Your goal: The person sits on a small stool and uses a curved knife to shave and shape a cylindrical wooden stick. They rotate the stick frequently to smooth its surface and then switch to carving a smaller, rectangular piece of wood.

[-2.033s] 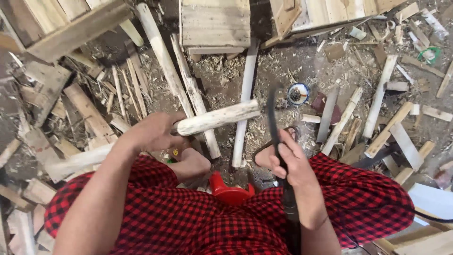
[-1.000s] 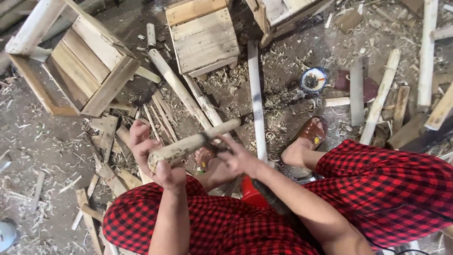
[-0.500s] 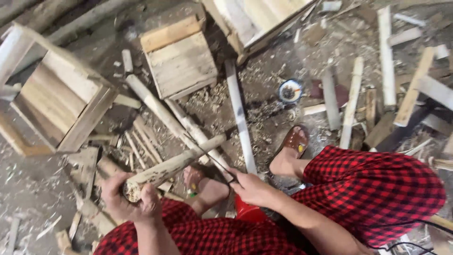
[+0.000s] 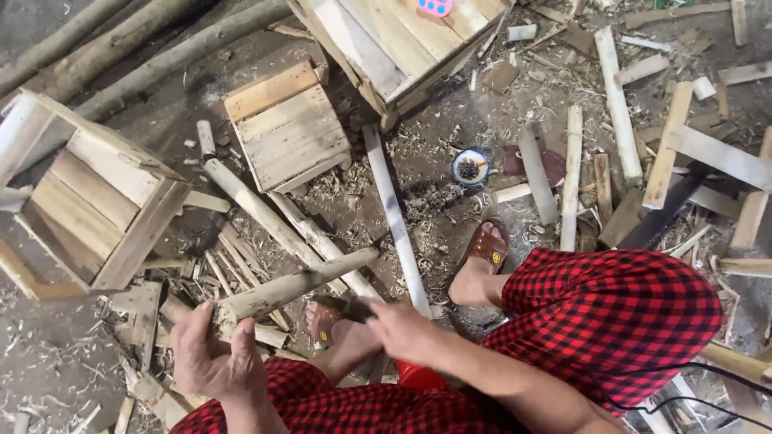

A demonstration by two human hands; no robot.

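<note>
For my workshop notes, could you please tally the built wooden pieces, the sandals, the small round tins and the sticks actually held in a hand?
Slatted wooden crates or stools: 3 (left, middle, top)
Brown sandals: 2 ()
Small round tins: 1
Round sticks in hand: 1, gripped by the left hand
Total: 7

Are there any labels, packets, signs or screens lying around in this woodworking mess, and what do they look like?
Small pink card or tag with light blue spots: on the pale plank box at the top edge, partly cut off; too small to tell what it is.
Round gold badge: on the strap of the brown sandal on the far foot.
Small round blue-rimmed tin: on the ground among shavings, open, with dark contents; no label visible.
No screens or signs in view.
</note>
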